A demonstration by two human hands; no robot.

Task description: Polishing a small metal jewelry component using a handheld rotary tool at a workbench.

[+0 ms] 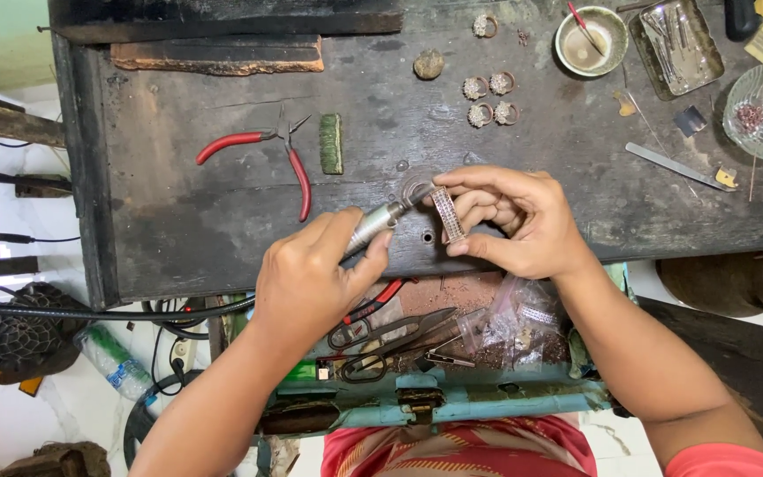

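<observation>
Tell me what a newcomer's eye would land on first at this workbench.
First, the two hands meeting at the bench's front edge: the left hand grips a silvery rotary handpiece whose tip meets a small studded strip pinched in the right hand. Next, the red-handled pliers lying open to the left on the dark worn benchtop. Farther back, four small ornate rings sit clustered together.

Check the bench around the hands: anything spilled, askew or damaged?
Nothing spilled. The dark wooden bench top is scarred and worn. Red-handled pliers lie splayed open beside a green brush. The left hand holds a rotary handpiece against a rectangular metal piece in the right hand.
</observation>
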